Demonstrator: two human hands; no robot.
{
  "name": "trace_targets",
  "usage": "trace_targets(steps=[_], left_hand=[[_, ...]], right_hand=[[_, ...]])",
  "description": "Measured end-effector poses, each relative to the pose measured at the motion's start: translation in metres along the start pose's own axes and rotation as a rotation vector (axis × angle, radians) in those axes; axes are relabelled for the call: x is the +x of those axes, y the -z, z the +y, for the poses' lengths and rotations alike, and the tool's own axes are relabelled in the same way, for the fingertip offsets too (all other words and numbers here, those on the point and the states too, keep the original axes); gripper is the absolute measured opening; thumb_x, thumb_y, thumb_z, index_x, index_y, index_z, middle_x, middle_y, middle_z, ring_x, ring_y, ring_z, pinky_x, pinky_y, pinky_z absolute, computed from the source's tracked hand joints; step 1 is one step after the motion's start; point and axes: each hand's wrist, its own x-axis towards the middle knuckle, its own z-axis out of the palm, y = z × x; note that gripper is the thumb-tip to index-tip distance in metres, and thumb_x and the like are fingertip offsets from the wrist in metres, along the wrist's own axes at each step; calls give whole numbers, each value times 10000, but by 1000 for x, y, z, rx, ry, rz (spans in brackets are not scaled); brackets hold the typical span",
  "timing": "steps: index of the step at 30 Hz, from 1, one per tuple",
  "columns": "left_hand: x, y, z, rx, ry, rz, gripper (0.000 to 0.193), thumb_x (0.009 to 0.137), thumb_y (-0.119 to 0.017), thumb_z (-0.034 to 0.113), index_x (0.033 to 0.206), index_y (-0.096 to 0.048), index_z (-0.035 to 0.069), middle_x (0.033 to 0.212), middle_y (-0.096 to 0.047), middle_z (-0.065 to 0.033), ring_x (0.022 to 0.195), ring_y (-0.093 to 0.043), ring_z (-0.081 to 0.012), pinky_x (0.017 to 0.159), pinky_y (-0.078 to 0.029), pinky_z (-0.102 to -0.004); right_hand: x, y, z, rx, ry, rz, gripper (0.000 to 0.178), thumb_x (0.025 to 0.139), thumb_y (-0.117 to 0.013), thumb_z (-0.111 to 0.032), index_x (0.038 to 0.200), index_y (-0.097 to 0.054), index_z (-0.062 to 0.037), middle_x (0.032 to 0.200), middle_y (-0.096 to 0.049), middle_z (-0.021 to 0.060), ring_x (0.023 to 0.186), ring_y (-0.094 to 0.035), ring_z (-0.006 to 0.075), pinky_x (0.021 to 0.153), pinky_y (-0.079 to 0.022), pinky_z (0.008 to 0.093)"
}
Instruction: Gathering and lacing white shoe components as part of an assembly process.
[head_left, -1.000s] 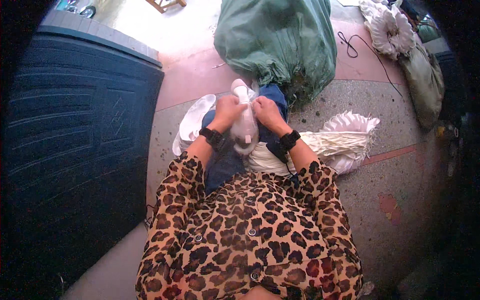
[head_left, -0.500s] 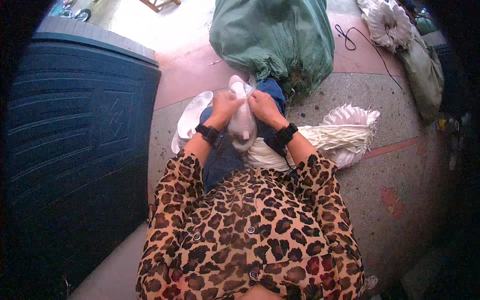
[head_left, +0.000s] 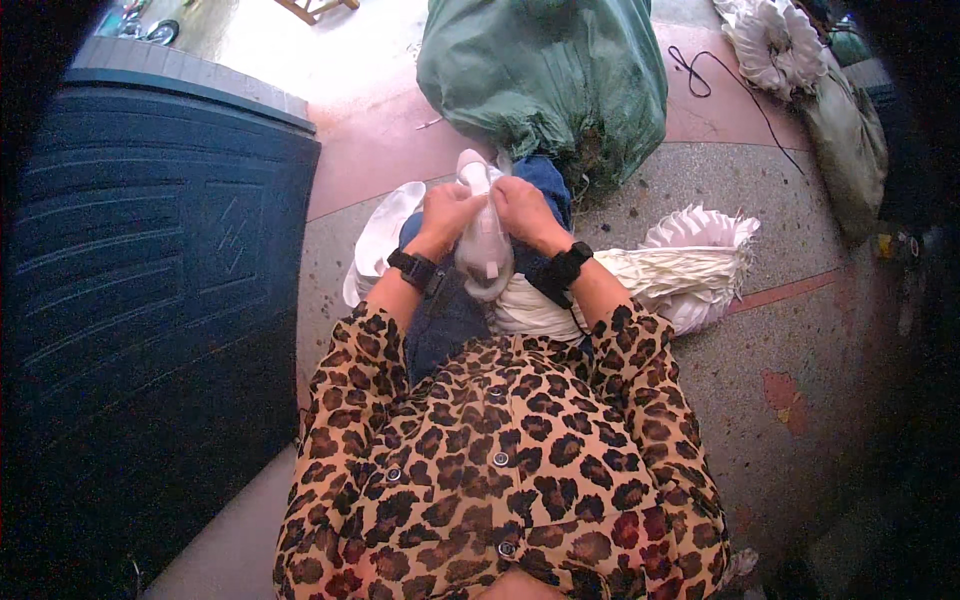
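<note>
A pale pinkish-white shoe upper (head_left: pixel 487 249), partly sheer, lies lengthwise over my denim-covered lap, its rounded tip pointing away from me. My left hand (head_left: pixel 450 213) is closed on its left edge, thumb and fingers pinched together. On the opposite edge my right hand (head_left: pixel 525 211) pinches too, its fingertips close to the left hand's. Whether a thread or small tool sits between the fingers is too small to tell. Beside my right forearm lies a long bundle of stacked cream-white fabric pieces (head_left: pixel 660 280). A white curved piece (head_left: pixel 378 240) rests left of my left hand.
Beyond my knees stands a big green sack (head_left: pixel 545 75). To the left rises a dark blue panelled door (head_left: pixel 150 230). A black cord (head_left: pixel 740 85) trails across the floor at the far right, near another white ruffled bundle (head_left: pixel 775 50) and a greyish sack (head_left: pixel 845 150).
My right hand has shifted slightly left and turned a little, its fingers tucked closer to the shoe upper. The left hand and the shoe upper are nearly where they were.
</note>
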Motion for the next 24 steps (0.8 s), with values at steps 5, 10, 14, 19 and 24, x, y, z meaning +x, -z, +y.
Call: trace_targets(steps=[5, 10, 14, 19, 24], left_hand=[[1, 8, -11, 47, -58, -109, 271, 771, -724, 222, 808, -710, -46, 728, -705, -91, 678, -648, -140, 625, -504, -313], [-9, 5, 1, -56, -78, -78, 259, 786, -740, 182, 910, -687, -40, 820, -712, -92, 755, -665, -147, 701, -527, -304], [-17, 7, 11, 184, -120, 39, 263, 807, -753, 148, 986, -669, -26, 883, -714, -90, 779, -666, -144, 714, -534, -282], [-15, 7, 21, 339, -159, 30, 229, 811, -743, 157, 946, -681, -18, 848, -715, -129, 745, -677, -176, 678, -529, -306], [-7, 19, 10, 666, -633, 18, 130, 815, -652, 105, 883, -628, -3, 825, -632, -193, 803, -617, -363, 701, -502, -435]], right_hand=[[0, 3, 2, 87, 93, 31, 140, 876, -556, -115, 884, -647, -8, 903, -633, 239, 876, -615, 421, 762, -488, 476], [1, 0, 1, 213, 108, 105, 147, 870, -536, -74, 991, -611, -38, 946, -637, 244, 900, -621, 425, 766, -501, 478], [3, 1, -2, 85, 162, 21, 207, 885, -525, -70, 1089, -544, -43, 965, -637, 245, 924, -618, 433, 769, -498, 481], [-1, 11, -4, 153, 80, -24, 267, 886, -562, -114, 1138, -516, -40, 968, -638, 226, 942, -623, 421, 779, -497, 460], [-12, 11, -6, 119, 91, -57, 420, 841, -585, -184, 1226, -464, -68, 1138, -587, 234, 1035, -591, 435, 842, -492, 476]])
